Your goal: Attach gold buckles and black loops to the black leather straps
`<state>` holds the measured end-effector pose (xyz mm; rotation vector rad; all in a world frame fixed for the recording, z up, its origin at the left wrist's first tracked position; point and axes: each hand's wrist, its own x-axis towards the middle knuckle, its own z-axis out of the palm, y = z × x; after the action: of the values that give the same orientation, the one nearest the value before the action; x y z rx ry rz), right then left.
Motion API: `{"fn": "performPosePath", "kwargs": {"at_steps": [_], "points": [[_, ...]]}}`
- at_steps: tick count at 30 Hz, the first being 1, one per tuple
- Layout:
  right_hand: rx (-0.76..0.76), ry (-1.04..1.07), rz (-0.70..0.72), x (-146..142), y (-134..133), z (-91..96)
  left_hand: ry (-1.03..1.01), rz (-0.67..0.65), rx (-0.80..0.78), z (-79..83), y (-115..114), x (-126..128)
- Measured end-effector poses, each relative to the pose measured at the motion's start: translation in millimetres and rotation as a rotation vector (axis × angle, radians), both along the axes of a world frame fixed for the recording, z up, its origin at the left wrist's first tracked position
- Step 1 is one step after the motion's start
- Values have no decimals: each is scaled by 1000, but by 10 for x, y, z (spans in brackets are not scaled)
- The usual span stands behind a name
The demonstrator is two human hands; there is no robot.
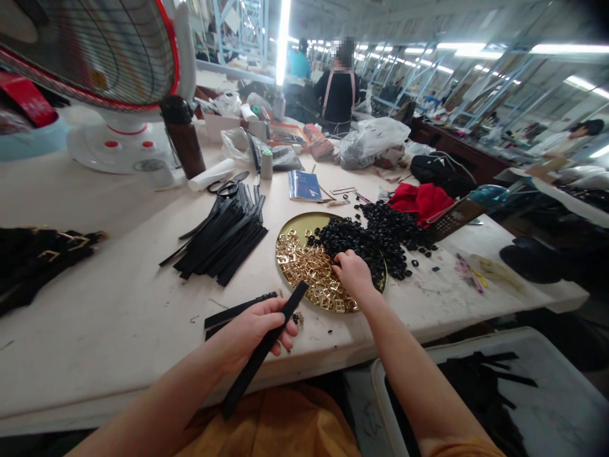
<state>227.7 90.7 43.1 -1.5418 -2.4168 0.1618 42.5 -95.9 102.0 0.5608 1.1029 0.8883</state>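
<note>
A flat black strap is gripped between the thumb and fingers of my left hand, slanting down toward my lap. My right hand reaches into a round gold tray, its fingers pinched at the border of two heaps. Gold buckles fill the near left of the tray, and small black rings lie at its right and spill onto the table. What my right fingertips hold, if anything, is hidden. Beneath my left hand lie black straps with gold buckles.
Loose black straps are stacked left of the tray, scissors behind them. A fan and a brown bottle stand at the back left. A red cloth lies at the right; a white bin stands below the table edge.
</note>
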Motion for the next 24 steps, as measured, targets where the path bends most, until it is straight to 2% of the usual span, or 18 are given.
{"fn": "performPosePath", "kwargs": {"at_steps": [5, 9, 11, 14, 17, 20, 24], "points": [[-34, 165, -8, 92, -86, -8, 11, -10, -7, 14, -14, 2], [-147, 385, -52, 220, -210, 43, 14, -28, 2, 29, 16, 32], [-339, 608, -31, 226, -340, 110, 43, -13, 35, 30, 58, 60], [-765, 1067, -8, 121, -621, 247, 106, 19, 133, 24, 152, 115], [-997, 1281, -6, -45, -907, 361, 174, 40, 231, 19, 234, 163], [-1027, 1312, 21, -164, -1094, 390, 277, 36, 291, 9, 241, 189], [-827, 1216, 79, -213, -1193, 317, 470, 47, 368, -37, 161, 224]]}}
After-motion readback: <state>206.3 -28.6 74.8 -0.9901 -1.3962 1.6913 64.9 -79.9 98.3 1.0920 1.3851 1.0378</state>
